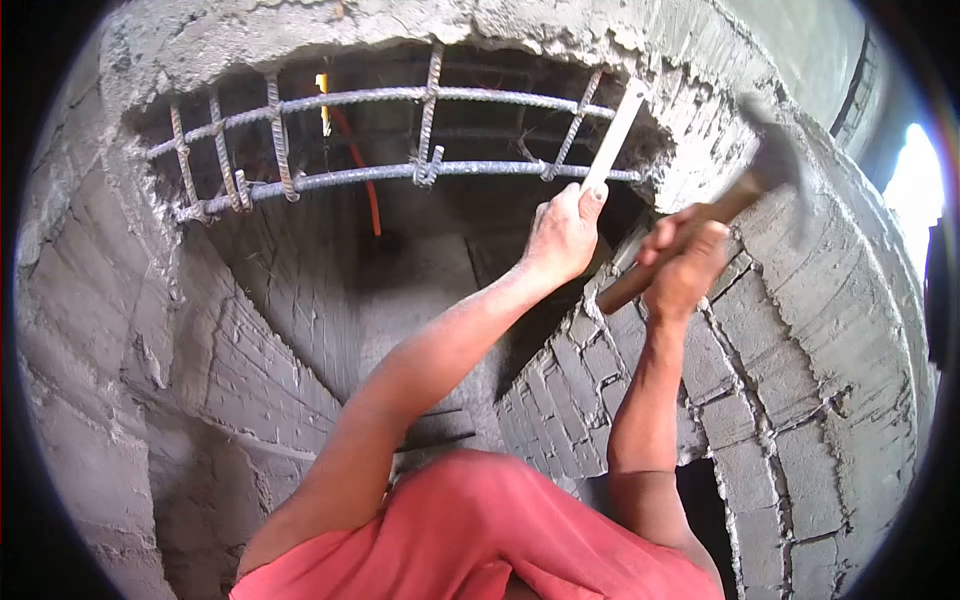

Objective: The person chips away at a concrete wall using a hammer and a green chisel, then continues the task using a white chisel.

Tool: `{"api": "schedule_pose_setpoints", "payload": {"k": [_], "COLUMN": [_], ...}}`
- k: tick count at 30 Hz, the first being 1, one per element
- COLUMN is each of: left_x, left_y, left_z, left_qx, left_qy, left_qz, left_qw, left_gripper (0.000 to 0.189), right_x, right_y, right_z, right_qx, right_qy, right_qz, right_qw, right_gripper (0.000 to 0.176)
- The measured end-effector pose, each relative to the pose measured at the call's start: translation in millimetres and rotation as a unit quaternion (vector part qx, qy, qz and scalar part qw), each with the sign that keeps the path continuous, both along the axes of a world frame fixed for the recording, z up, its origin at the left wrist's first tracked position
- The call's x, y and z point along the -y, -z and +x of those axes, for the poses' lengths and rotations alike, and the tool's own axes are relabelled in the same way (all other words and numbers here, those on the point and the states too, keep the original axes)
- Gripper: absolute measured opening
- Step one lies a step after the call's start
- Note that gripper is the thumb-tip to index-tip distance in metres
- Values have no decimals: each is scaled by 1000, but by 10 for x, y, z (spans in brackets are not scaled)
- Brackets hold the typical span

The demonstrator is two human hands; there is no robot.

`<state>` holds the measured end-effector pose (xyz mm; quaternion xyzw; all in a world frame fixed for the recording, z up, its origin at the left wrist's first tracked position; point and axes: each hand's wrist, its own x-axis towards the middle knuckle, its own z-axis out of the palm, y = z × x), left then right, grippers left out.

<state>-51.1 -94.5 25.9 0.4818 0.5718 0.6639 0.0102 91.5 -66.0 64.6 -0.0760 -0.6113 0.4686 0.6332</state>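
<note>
My left hand [562, 236] is closed around the lower end of a pale flat bar [615, 135]. The bar slants up and right; its far end, with a small hole, is at the broken concrete edge beside the rebar [365, 180]. To the right, my right hand [685, 270] grips the wooden handle of a hammer [775, 160]. The hammer head is raised beside the rough concrete, apart from the bar and slightly blurred by motion. Part of the bar is hidden inside my left fist.
Bare rebar crosses an opening in the broken concrete [390, 30]. Behind it hang an orange strip [368, 185] and a yellow piece [323, 95]. A block wall [770, 420] with open joints curves along the right; a plastered wall [270, 350] stands left.
</note>
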Motion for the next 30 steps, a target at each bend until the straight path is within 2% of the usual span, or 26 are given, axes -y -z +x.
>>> {"api": "schedule_pose_setpoints", "payload": {"k": [1, 3, 5, 6, 7, 8, 10, 11, 12, 13, 15, 17, 19, 20, 21, 22, 23, 24, 25, 26, 27, 29, 30], "left_x": [-2, 7, 14, 38, 77, 109, 131, 139, 159, 188, 158, 88, 159, 265, 324, 295, 305, 334, 338, 305, 274, 270, 290], "left_y": [0, -1, -42, -75, -119, -167, -198, -223, -245, -258, -265, -142, -222, -310, -368, -360, -356, -380, -402, -396, -372, -384, -396], "left_z": [7, 0, -2, 8, 27, 46, 76, 71, 64, 64, 17, -114, -124, -40, 14, 19, 27, 56, 69, 62, 61, 52, 49], "left_qx": [-5, -11, 15, 16, 45, 75, 114, 113, 92, 72, 92, -24, -5, 83, 171, 182, 196, 205, 213, 214, 203, 190, 185], "left_qy": [1, -2, 50, 50, 94, 138, 195, 195, 172, 148, 167, 69, 92, 169, 241, 245, 276, 279, 283, 283, 274, 269, 262], "left_qz": [2, -4, -20, -25, -41, -55, -61, -61, -69, -80, -87, -1, -11, -52, -88, -82, -76, -81, -84, -80, -78, -74, -79], "left_qw": [1000, 1000, 998, 998, 994, 986, 972, 972, 978, 983, 978, 997, 996, 981, 951, 949, 938, 935, 932, 932, 937, 941, 944], "left_gripper": [55, 56, 56, 56, 55, 53, 49, 49, 49, 49, 47, 46, 46, 47, 47, 50, 52, 52, 52, 52, 53, 53, 53], "right_x": [105, 80, 237, 235, 218, 174, -125, -223, -203, -241, -261, -276, -163, -102, -43, 129, 129, 125, 364, 350, 402, 54, -186], "right_y": [-113, -224, -489, -515, -510, -434, -131, 49, 52, 96, -46, -19, 31, 44, 27, -68, -83, -220, -347, -444, -479, -369, -104], "right_z": [87, 254, 424, 472, 509, 430, 284, 144, 29, 46, 3, -46, -90, -47, 40, 121, 194, 340, 397, 527, 433, 311, 63], "right_qx": [-61, -216, -223, -229, -233, -249, -187, -198, -163, 36, 163, 137, 73, 41, -68, -129, -130, -127, -148, -144, -211, -163, -62], "right_qy": [-23, -136, -74, -68, -60, -57, -74, -107, -140, 18, -4, -31, 20, 11, -123, -173, -159, -208, -83, -70, -31, -190, -20], "right_qz": [0, 126, 325, 366, 405, 392, 303, 170, 88, 84, 64, 59, 82, 83, 0, 7, 177, 272, 290, 351, 336, 306, 295], "right_qw": [998, 959, 916, 900, 882, 884, 932, 959, 973, 996, 985, 988, 994, 996, 990, 977, 963, 931, 942, 923, 917, 919, 953], "right_gripper": [60, 65, 69, 72, 75, 76, 74, 67, 55, 46, 49, 51, 56, 59, 58, 60, 65, 72, 66, 66, 61, 53, 48]}}
